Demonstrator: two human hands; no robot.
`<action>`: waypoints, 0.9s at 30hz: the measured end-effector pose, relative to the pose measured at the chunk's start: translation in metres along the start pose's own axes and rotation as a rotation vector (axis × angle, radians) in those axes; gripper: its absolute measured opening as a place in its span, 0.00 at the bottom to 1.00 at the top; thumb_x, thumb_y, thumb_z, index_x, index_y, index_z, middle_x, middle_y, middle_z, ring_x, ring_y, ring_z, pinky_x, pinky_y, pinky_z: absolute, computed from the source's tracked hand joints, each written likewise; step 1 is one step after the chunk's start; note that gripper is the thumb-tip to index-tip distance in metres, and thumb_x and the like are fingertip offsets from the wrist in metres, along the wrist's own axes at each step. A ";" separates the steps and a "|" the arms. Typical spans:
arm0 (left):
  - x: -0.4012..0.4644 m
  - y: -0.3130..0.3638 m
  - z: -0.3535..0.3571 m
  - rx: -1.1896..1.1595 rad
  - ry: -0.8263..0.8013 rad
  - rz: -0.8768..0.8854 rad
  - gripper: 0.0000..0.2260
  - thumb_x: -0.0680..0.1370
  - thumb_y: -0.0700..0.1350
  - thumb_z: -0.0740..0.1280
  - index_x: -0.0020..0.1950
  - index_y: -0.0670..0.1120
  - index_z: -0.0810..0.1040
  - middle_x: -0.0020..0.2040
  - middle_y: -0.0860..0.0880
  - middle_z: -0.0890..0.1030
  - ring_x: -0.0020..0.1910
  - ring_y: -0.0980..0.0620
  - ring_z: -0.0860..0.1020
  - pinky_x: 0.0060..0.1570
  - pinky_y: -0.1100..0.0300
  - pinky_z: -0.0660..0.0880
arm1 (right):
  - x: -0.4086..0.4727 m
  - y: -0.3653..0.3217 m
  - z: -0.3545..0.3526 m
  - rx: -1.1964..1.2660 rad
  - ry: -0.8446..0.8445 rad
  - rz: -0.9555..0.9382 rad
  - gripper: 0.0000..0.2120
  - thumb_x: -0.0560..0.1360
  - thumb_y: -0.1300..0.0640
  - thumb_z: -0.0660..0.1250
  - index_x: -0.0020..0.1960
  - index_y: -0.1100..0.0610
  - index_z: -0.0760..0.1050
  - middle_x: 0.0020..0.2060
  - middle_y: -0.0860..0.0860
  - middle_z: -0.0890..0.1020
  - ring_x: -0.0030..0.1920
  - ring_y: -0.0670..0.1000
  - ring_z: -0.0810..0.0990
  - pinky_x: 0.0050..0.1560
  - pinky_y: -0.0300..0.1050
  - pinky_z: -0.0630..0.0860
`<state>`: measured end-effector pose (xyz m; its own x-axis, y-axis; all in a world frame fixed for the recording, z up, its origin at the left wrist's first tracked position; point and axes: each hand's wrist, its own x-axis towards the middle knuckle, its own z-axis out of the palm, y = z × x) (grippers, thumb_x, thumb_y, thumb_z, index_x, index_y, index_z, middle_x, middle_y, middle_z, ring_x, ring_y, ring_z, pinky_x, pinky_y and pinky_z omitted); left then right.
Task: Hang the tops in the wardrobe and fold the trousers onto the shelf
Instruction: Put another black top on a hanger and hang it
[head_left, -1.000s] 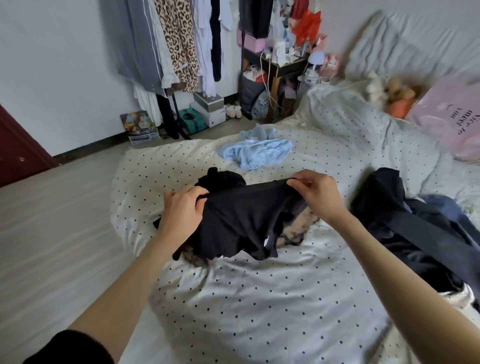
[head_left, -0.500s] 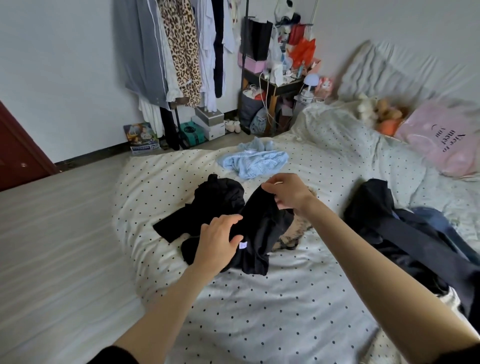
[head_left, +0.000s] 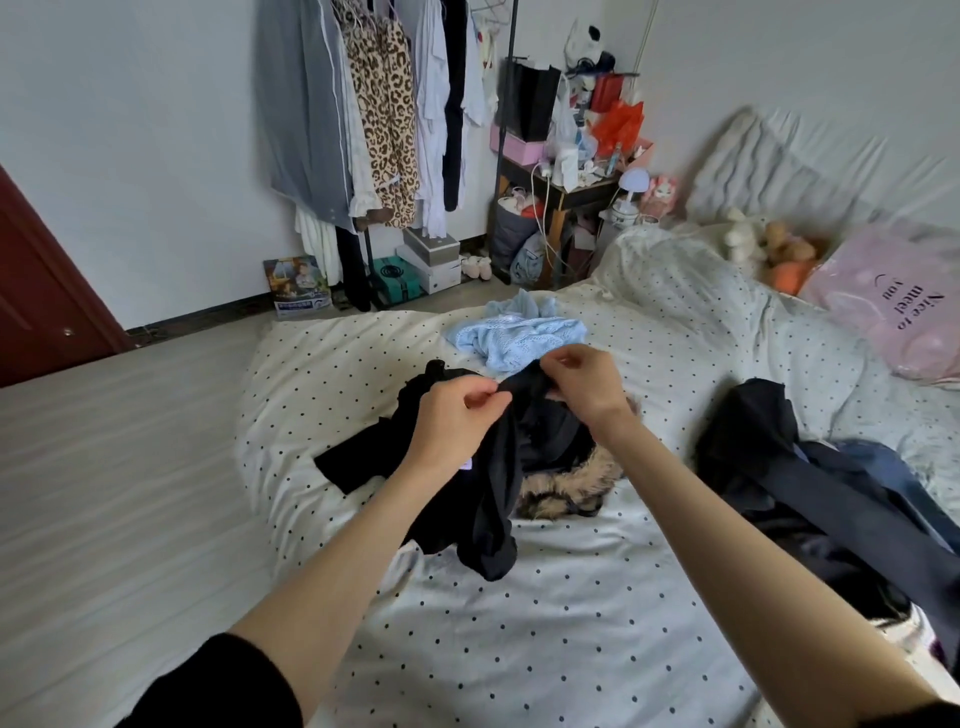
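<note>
Landmark: the polka-dot bed (head_left: 519, 639), with every place given from it.
Black garment: a limp dark piece (head_left: 493, 499), lifted over the middle of the bed, its lower part trailing onto the cover; top or trousers cannot be told.
Left hand: the left hand (head_left: 452, 421) pinches the garment's upper edge.
Right hand: the right hand (head_left: 582, 379) pinches the same edge just beside the left.
Fur-trimmed piece: it (head_left: 566, 486) lies on the bed under the hanging cloth.
Other clothes: a light blue knit (head_left: 519, 338) at the bed's far side, a dark pile (head_left: 810, 493) at its right side.
Clothes rack: the rack (head_left: 384, 119) stands beyond the bed's far corner.
Risk: the trailing cloth could snag the fur trim and drag it along; pinching a bunched edge could leave the piece twisted.
</note>
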<state>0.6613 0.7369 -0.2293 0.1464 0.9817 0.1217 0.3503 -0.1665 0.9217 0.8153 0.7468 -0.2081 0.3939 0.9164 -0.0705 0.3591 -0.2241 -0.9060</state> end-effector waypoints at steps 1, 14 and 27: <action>0.005 0.003 -0.006 -0.038 0.000 -0.063 0.03 0.73 0.42 0.71 0.45 0.44 0.82 0.34 0.57 0.78 0.34 0.63 0.75 0.37 0.77 0.69 | -0.006 0.008 0.002 -0.067 0.010 -0.030 0.05 0.76 0.62 0.64 0.47 0.62 0.78 0.42 0.55 0.80 0.40 0.50 0.78 0.44 0.41 0.78; 0.015 0.049 -0.049 -0.635 0.100 -0.412 0.04 0.74 0.37 0.70 0.47 0.39 0.77 0.40 0.44 0.81 0.38 0.51 0.82 0.43 0.65 0.78 | -0.053 0.056 0.061 -0.602 -0.252 -0.041 0.13 0.73 0.50 0.66 0.33 0.50 0.66 0.46 0.52 0.81 0.52 0.58 0.77 0.51 0.48 0.70; -0.009 -0.007 -0.113 -0.163 0.156 -0.326 0.19 0.76 0.44 0.68 0.67 0.46 0.71 0.58 0.48 0.77 0.55 0.50 0.77 0.58 0.54 0.73 | -0.035 -0.057 0.051 -0.093 -0.322 -0.280 0.07 0.76 0.58 0.64 0.40 0.52 0.75 0.33 0.49 0.77 0.37 0.47 0.74 0.45 0.43 0.70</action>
<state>0.5530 0.7393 -0.1956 -0.0948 0.9850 -0.1443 0.2020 0.1610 0.9661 0.7378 0.7445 -0.1757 -0.0081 0.9994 0.0327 0.4953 0.0324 -0.8681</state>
